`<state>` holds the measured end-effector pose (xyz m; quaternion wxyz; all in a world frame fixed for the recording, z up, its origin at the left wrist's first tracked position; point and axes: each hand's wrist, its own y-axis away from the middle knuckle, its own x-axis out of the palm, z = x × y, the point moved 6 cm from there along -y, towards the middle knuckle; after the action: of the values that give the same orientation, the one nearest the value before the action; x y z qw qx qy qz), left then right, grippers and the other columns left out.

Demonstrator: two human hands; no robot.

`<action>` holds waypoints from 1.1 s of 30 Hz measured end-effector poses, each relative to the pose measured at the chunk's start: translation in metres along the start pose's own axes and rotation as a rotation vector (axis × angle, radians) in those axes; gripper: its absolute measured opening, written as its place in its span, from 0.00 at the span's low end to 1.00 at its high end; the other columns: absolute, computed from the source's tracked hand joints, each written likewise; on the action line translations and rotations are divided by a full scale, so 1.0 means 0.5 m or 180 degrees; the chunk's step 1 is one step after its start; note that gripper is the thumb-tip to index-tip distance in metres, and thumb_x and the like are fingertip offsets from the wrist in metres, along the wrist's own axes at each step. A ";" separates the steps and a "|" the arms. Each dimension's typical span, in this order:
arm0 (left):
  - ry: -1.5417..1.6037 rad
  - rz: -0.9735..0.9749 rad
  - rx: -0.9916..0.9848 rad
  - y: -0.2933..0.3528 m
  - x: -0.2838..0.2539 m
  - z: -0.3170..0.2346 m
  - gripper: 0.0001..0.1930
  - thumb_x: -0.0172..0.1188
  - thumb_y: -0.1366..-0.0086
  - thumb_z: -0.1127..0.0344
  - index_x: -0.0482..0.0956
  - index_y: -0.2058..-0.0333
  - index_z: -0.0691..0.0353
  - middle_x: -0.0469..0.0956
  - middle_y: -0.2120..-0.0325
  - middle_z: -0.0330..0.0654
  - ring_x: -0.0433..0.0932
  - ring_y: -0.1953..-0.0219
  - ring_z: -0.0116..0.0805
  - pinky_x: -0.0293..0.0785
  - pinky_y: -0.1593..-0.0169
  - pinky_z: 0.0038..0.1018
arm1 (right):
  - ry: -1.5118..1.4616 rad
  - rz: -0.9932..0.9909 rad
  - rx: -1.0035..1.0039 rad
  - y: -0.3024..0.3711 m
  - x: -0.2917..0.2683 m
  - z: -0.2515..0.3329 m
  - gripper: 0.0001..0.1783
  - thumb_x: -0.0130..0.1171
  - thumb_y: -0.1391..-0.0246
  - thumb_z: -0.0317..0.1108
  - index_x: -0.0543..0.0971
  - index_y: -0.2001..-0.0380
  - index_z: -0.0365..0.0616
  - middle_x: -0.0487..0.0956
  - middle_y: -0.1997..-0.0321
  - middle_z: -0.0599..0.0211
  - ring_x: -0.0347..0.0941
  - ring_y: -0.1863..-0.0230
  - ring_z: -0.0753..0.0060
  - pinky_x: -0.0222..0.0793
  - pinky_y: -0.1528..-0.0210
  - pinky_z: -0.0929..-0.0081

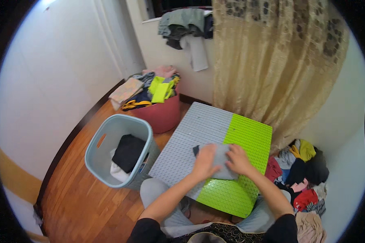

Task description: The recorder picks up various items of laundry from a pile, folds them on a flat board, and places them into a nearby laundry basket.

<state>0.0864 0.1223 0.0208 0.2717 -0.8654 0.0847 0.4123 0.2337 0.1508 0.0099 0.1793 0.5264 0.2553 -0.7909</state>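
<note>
A folded light grey piece of clothing point(222, 162) lies flat on the grey and lime-green studded tabletop point(182, 146), across the seam of the two colours. My left hand point(206, 163) rests on its left part, fingers extended and thumb pointing toward the middle. On its right edge lies my right hand point(238, 160), its fingers spread over the cloth. A small dark patch of fabric point(196, 150) shows at the upper left corner, beside my left hand. Whether it belongs to the same garment, I cannot tell.
Left of the table stands a light blue laundry basket point(94, 156) holding black and white clothes. Behind it, a pink tub point(162, 115) overflows with clothes. A clothes pile point(300, 174) lies right of the table. Beige curtains point(263, 73) hang behind; garments point(186, 24) drape over the windowsill.
</note>
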 end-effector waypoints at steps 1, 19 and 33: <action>-0.0082 0.0491 0.0045 0.005 0.032 -0.015 0.42 0.65 0.54 0.59 0.54 0.44 0.68 0.55 0.45 0.63 0.51 0.41 0.60 0.50 0.40 0.46 | -0.0087 0.0061 0.0034 0.017 -0.030 -0.012 0.20 0.60 0.60 0.38 0.75 0.62 0.42 0.65 0.47 0.48 0.57 0.44 0.46 0.54 0.43 0.56; 0.0615 0.0075 -0.1147 0.008 -0.253 0.058 0.23 0.45 0.53 0.82 0.75 0.58 0.60 0.76 0.60 0.50 0.74 0.55 0.44 0.67 0.50 0.32 | -0.0147 -0.0894 0.0633 0.089 -0.159 -0.069 0.13 0.57 0.59 0.26 0.73 0.66 0.38 0.66 0.53 0.49 0.58 0.48 0.47 0.55 0.46 0.58; -0.2231 0.0492 -0.2998 0.446 -0.531 0.470 0.28 0.58 0.51 0.64 0.66 0.50 0.63 0.69 0.55 0.61 0.69 0.53 0.55 0.65 0.49 0.38 | 0.0012 -0.0755 0.0445 0.056 -0.125 -0.041 0.14 0.58 0.61 0.25 0.73 0.66 0.37 0.66 0.53 0.49 0.59 0.49 0.47 0.57 0.48 0.58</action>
<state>-0.3247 0.0419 0.0130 -0.1607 -0.6964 -0.1395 0.6854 0.2882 0.1414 0.0551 0.0469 0.5053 0.2603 -0.8214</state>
